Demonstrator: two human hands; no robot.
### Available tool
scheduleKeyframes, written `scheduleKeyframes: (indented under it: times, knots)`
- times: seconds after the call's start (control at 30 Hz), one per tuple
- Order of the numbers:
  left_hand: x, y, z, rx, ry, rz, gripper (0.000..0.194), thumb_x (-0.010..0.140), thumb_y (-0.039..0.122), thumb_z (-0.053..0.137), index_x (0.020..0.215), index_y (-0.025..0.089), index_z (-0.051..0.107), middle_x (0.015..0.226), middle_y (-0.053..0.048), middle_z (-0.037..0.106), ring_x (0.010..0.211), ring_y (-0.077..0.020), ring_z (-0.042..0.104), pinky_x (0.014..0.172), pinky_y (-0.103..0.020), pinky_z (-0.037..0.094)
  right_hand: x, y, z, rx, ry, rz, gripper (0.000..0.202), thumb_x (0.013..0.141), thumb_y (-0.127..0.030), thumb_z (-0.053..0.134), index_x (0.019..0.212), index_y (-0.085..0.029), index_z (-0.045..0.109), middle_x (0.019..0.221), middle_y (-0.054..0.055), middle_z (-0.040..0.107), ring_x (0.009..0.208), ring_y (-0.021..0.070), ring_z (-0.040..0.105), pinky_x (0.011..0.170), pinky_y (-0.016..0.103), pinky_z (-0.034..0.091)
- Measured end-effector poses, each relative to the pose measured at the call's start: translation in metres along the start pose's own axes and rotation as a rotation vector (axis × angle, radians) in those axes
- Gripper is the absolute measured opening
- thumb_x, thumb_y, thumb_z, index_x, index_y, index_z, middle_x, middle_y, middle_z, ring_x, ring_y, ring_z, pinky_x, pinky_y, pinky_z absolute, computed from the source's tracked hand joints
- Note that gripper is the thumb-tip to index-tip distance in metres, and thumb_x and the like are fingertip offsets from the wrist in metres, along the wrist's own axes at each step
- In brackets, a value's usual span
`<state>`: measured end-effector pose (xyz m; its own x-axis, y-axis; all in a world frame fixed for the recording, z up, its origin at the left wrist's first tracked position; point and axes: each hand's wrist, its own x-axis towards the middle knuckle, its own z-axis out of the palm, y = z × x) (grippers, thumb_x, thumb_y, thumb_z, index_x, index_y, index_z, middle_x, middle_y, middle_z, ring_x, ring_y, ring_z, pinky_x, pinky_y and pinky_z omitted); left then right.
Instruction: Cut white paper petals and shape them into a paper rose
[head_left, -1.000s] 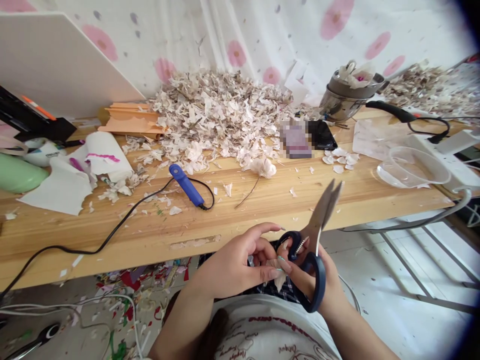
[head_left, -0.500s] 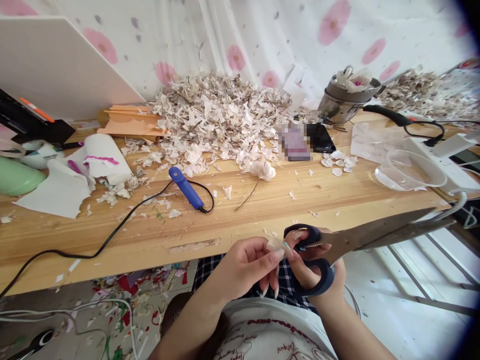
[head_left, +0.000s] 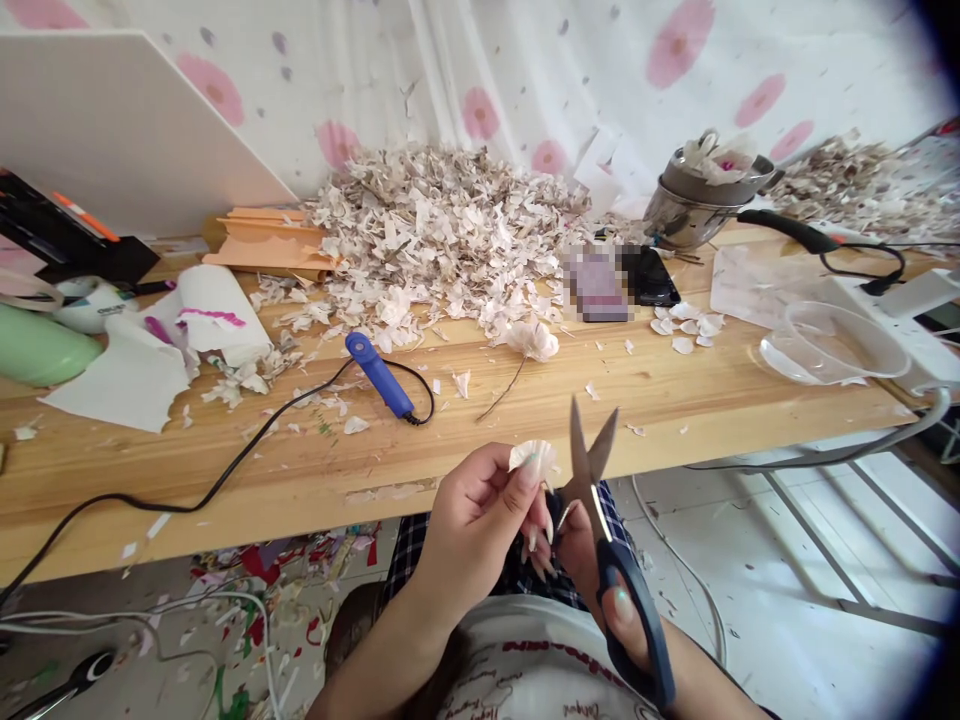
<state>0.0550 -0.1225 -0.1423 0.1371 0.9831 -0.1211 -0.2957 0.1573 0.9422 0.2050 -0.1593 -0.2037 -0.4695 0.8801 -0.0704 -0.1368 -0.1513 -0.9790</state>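
Observation:
Between the thumb and fingers of my left hand (head_left: 480,515) is a small white paper petal (head_left: 531,459), its rounded edge turned up. My right hand (head_left: 626,615) has its thumb and fingers through the dark-blue handles of a pair of scissors (head_left: 592,480). The blades point up and away from me, spread apart, just right of the petal and not touching it. Beyond my hands a white paper flower (head_left: 534,341) on a thin stem lies on the wooden table (head_left: 262,480).
A large heap of paper scraps (head_left: 442,230) covers the back of the table. To the left lies a blue corded tool (head_left: 381,378). Several loose petals (head_left: 686,325), a phone (head_left: 651,277), a clear plastic container (head_left: 832,345) and a metal pot (head_left: 690,210) are on the right.
The scissors have swung from pointing right to pointing up and away, with their blades now apart. My left hand has turned the petal upward, and my right thumb has left it.

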Motion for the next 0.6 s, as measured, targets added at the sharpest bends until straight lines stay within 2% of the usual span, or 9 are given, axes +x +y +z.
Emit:
scheduleKeyframes:
  times: [0.1,0.17,0.37,0.6]
  knots:
    - [-0.001,-0.002,0.001,0.019,0.044,0.009,0.024,0.088,0.039,0.061,0.077,0.017,0.059,0.056,0.004,0.058,0.047,-0.0054,0.049,0.045,-0.015,0.043,-0.008,-0.008,-0.001,0.058,-0.142,0.049,0.08,0.077,-0.073,0.053,0.138,-0.026,0.031,0.106,0.009,0.049,0.09,0.0253,0.049,0.082,0.037,0.045]
    - [-0.002,-0.003,0.002,0.04,0.064,0.017,0.023,0.088,0.039,0.062,0.078,0.018,0.06,0.055,0.004,0.058,0.047,-0.0048,0.048,0.046,-0.014,0.043,-0.01,-0.014,-0.002,0.056,-0.162,0.057,0.08,0.078,-0.072,0.054,0.14,-0.028,0.03,0.105,0.008,0.049,0.086,0.024,0.048,0.079,0.036,0.044]
    - [-0.003,-0.003,0.004,0.116,0.091,0.032,0.023,0.088,0.039,0.061,0.079,0.018,0.061,0.056,0.004,0.057,0.047,-0.0047,0.05,0.047,-0.014,0.045,-0.006,-0.018,0.002,0.038,-0.119,0.009,0.075,0.078,-0.073,0.052,0.137,-0.03,0.037,0.1,0.007,0.049,0.082,0.0226,0.044,0.074,0.033,0.044]
    - [-0.003,-0.005,0.004,0.2,0.103,0.08,0.021,0.088,0.039,0.06,0.083,0.018,0.062,0.058,0.004,0.057,0.046,-0.0053,0.052,0.047,-0.015,0.046,-0.01,-0.013,0.001,0.032,-0.072,0.0,0.06,0.08,-0.068,0.054,0.126,-0.03,0.047,0.094,0.004,0.049,0.077,0.0199,0.042,0.068,0.03,0.044]
